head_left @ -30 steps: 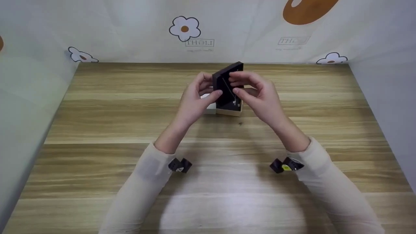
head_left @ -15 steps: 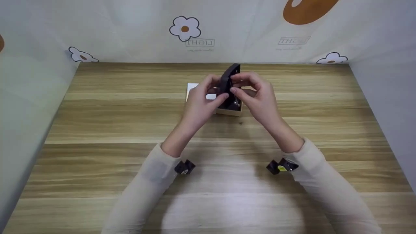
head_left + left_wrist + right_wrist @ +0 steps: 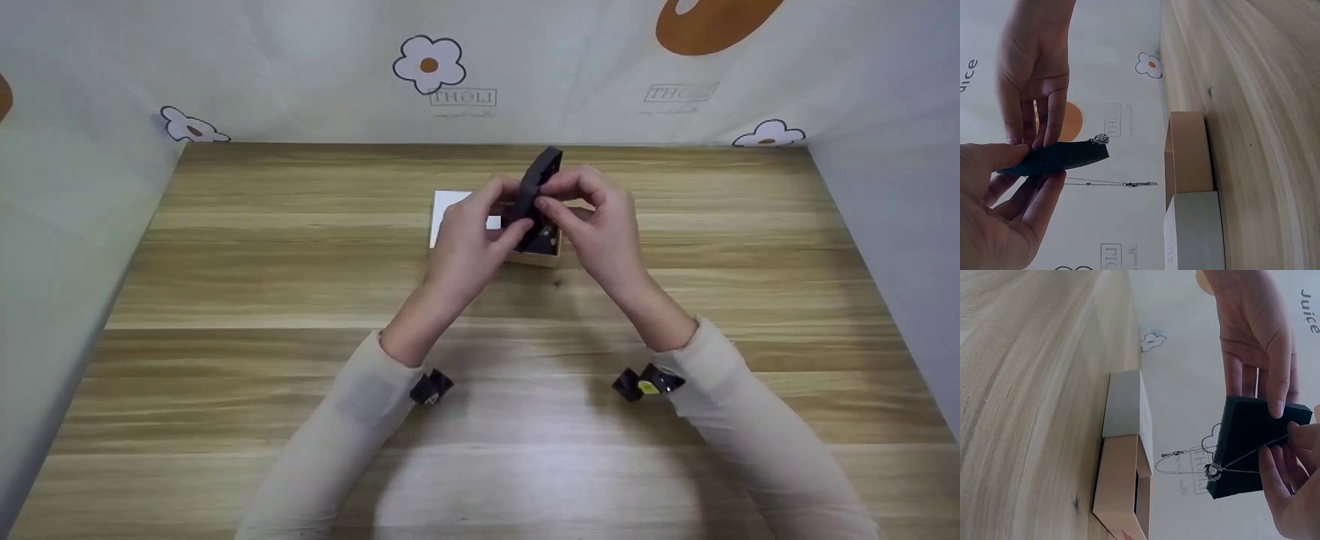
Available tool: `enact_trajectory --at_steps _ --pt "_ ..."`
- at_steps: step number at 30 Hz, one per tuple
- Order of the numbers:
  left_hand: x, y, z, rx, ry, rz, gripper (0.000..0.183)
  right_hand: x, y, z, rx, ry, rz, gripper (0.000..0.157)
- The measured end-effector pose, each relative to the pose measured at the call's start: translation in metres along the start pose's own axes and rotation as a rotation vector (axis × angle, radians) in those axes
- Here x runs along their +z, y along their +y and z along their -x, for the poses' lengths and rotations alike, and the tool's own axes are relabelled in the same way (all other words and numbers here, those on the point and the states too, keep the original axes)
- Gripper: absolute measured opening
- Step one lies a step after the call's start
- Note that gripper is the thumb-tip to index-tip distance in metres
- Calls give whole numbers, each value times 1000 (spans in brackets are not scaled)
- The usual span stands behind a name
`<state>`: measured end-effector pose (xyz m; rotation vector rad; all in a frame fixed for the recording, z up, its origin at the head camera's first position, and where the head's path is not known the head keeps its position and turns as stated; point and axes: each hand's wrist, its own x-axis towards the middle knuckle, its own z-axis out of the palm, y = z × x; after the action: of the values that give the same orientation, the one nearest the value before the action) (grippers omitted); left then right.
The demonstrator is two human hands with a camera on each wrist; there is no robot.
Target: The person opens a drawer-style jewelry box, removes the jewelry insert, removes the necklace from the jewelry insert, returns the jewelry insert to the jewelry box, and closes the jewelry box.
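Note:
My left hand (image 3: 469,236) grips a black jewelry-box insert pad (image 3: 1244,430), thumb on its front face and fingers behind. A silver necklace (image 3: 1247,457) runs across that face, its round sparkling pendant (image 3: 1213,471) at the lower edge. Part of its chain, with the clasp (image 3: 1139,184), dangles below the pad. With thumb and fingertips my right hand (image 3: 600,217) pinches the chain close against the pad. Under both hands stands an open peach-coloured box (image 3: 1190,152), its mouth partly hidden by the pad in the head view.
Beside the peach box, touching it on the left, is a white box part (image 3: 448,204). Both rest on the wood-grain table (image 3: 262,390). A pale curtain printed with flowers (image 3: 429,64) closes off the back and sides.
The pad has turned more edge-on to the head view and shifted slightly right. My left hand has moved right with it, uncovering the white box part; my right hand keeps its pinch.

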<state>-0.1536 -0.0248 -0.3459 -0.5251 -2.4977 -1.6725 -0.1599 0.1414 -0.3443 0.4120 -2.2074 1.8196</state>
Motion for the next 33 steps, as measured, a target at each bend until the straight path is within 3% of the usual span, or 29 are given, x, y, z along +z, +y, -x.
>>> enact_trajectory --at_steps 9,19,26,33 --pt "1 -1 1 -5 -27 -42 27 -3 4 -1 35 -25 34 5" --pt "0 -5 1 -30 -29 -51 27 -6 1 -2 95 -46 -14 3" --pt "0 -6 0 -50 -37 -57 27 -8 0 -4 175 -135 -34 9" --pt "-1 -8 1 -64 -35 -47 26 -12 -4 -6 276 -228 -47 3"
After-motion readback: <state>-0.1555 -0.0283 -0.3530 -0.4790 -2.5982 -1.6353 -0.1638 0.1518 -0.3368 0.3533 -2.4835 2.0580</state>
